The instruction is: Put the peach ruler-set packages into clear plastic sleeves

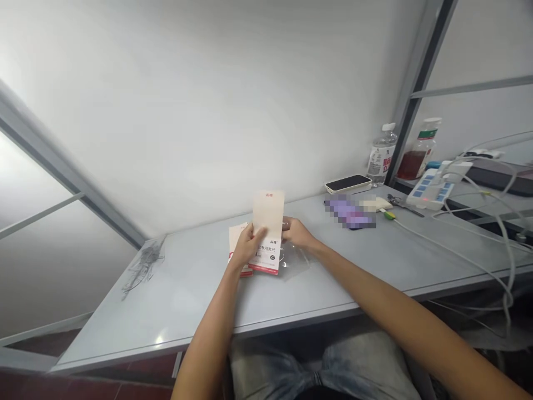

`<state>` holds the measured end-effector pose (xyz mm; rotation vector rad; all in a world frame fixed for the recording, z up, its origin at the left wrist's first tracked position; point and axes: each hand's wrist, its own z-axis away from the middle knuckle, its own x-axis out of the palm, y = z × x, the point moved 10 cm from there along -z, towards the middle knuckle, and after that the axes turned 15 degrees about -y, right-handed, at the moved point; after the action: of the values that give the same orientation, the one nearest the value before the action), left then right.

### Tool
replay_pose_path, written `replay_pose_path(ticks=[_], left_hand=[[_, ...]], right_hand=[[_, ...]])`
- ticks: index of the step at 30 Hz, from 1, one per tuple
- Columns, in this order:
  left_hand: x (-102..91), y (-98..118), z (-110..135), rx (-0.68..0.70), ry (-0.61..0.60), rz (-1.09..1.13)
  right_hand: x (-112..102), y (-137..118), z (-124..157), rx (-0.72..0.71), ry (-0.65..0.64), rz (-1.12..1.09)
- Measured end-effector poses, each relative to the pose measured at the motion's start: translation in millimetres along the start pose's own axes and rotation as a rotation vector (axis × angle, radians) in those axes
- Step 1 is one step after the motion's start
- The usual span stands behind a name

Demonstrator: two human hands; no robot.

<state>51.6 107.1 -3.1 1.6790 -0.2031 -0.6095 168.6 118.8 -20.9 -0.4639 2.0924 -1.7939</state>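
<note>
My left hand (pixel 246 245) is closed on a cream packaging card (pixel 268 214) with dark print and a red band along its lower edge, thumb lying over its front. Another card (pixel 236 233) of similar look lies partly hidden behind my left hand and forearm. My right hand (pixel 298 232) is at the card's right edge, fingers curled in a pinch. Beneath it, a clear plastic bag (pixel 296 264) spreads over the grey table (pixel 200 300). The right fingertips are partly hidden, and I cannot tell whether they grip the bag or the card.
At the back right are a phone (pixel 348 183), a clear bottle (pixel 381 155), a bottle of dark red liquid (pixel 418 153) and a power strip (pixel 431 189). A blurred purple item (pixel 348 211) lies nearer. White cables (pixel 458 255) cross the right side; a dark tangled bundle (pixel 145 264) lies left.
</note>
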Motion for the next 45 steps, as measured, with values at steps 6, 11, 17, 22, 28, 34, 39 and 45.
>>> replay_pose_path(ticks=[6,11,17,22,28,34,39,45], left_hand=[[-6.1,6.9,3.0,0.0,0.009,-0.098],[-0.4,8.9,4.3,-0.006,-0.086,-0.113],[-2.3,9.0,4.2,0.004,-0.102,-0.101],[-4.2,3.0,3.2,-0.013,-0.098,-0.052],[-14.4,-6.5,2.9,-0.018,-0.023,0.028],[-24.6,-10.4,2.7,-0.021,0.059,0.038],[-16.9,-3.4,3.1,-0.017,0.01,0.024],[-5.4,-4.6,1.3,-0.048,-0.068,0.01]], right_hand=[[-1.1,-4.6,0.6,-0.028,-0.014,0.02],[1.6,-7.7,1.7,-0.04,-0.054,0.03],[5.7,-10.8,2.7,-0.046,-0.089,0.002],[-3.4,-8.3,1.7,-0.038,-0.049,-0.051],[-4.9,1.9,1.1,0.028,-0.058,-0.115],[0.0,16.1,-0.3,0.11,-0.071,-0.127],[1.8,21.3,-1.4,0.118,-0.052,-0.137],[-2.3,15.0,-0.6,0.076,-0.007,-0.147]])
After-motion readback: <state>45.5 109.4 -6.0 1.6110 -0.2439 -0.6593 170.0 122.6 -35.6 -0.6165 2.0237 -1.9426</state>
